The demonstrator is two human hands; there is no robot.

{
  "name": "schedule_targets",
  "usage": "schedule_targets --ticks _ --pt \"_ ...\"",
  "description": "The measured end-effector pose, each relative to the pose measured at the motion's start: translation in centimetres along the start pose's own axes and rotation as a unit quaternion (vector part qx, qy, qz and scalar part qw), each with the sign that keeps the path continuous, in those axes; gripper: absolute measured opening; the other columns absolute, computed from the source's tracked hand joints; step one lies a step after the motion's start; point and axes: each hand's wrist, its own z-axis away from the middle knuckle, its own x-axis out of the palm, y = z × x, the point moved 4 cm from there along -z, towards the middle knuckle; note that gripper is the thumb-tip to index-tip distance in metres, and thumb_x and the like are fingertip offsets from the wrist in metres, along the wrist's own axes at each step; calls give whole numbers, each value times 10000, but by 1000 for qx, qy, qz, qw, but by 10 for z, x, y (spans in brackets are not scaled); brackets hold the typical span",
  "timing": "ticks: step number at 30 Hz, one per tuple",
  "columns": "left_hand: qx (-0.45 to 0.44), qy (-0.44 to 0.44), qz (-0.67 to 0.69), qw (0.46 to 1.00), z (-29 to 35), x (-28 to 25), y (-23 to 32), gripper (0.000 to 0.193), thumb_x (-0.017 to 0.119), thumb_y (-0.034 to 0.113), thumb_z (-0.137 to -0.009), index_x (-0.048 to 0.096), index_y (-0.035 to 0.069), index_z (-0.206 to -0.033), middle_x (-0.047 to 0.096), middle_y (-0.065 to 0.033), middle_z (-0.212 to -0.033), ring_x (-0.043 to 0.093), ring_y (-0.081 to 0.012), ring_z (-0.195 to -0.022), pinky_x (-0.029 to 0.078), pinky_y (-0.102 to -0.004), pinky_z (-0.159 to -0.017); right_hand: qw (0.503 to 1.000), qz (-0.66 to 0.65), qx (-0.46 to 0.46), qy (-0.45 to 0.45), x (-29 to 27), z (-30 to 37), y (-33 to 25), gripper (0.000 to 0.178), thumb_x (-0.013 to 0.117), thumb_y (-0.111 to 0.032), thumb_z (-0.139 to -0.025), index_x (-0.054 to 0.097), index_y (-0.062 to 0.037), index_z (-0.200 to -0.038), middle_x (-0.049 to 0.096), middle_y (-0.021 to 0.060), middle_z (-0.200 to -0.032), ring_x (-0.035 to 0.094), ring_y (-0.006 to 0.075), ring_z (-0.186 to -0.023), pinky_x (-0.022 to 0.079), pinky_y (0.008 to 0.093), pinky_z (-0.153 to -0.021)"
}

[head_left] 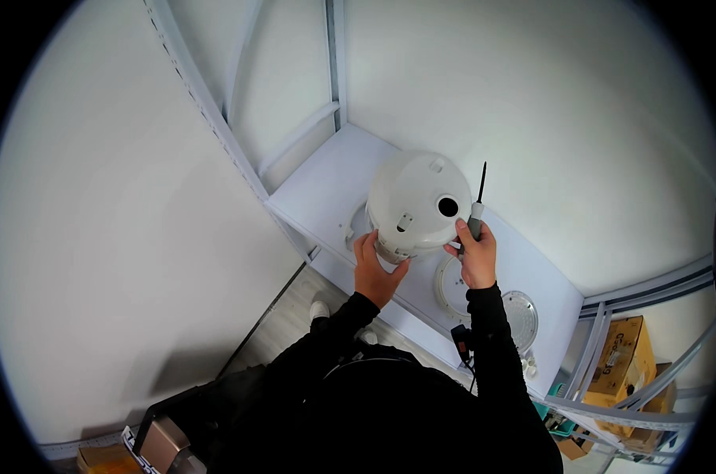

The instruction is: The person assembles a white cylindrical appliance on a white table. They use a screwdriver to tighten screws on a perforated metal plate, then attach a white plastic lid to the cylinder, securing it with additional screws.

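A white rounded appliance shell [418,197] with a dark round hole and small slots lies on a white shelf [326,189]. My left hand [375,272] cups its lower left edge. My right hand [476,254] presses against its right side while gripping a screwdriver [478,207] with a grey handle and a thin black shaft that points up. Both forearms are in black sleeves.
Two round white plates [453,286] [522,316] lie on the shelf near my right wrist. A small dark device [461,340] sits at the shelf's front edge. Grey metal rack posts [208,103] frame the shelf. Cardboard boxes [623,359] stand at lower right, white walls around.
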Motion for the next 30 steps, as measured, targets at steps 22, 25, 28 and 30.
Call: schedule_targets --ticks 22,25,28,30 --pt "42 -4 11 999 -3 -18 5 830 902 196 -728 440 -24 -1382 498 -182 -1274 545 -327 -1162 507 -408 -956 1000 7 6 9 -7 0 3 323 770 -260 -958 599 -30 -1106 641 26 -932 637 123 -812 609 303 -658" --pt "-6 -4 68 998 -6 -32 -26 831 877 168 -754 428 -40 -1421 509 -177 -1281 580 -302 -1134 528 -398 -922 1000 -4 -8 2 -5 0 1 342 786 -244 -944 590 -34 -1130 650 25 -938 643 120 -792 609 301 -648" --pt "-129 -14 103 986 -13 -43 -68 810 834 137 -792 418 -39 -1465 532 -177 -1315 619 -278 -1122 543 -383 -911 1000 -19 -25 -1 -1 3 -4 370 812 -217 -917 583 -44 -1150 662 21 -947 633 112 -767 584 286 -623" --pt "-155 -28 100 982 -23 -48 -79 761 783 113 -831 419 -30 -1485 552 -179 -1340 639 -266 -1120 550 -372 -914 999 -12 -52 -3 -2 4 -8 400 836 -192 -888 580 -49 -1159 668 20 -952 625 107 -754 556 273 -598"
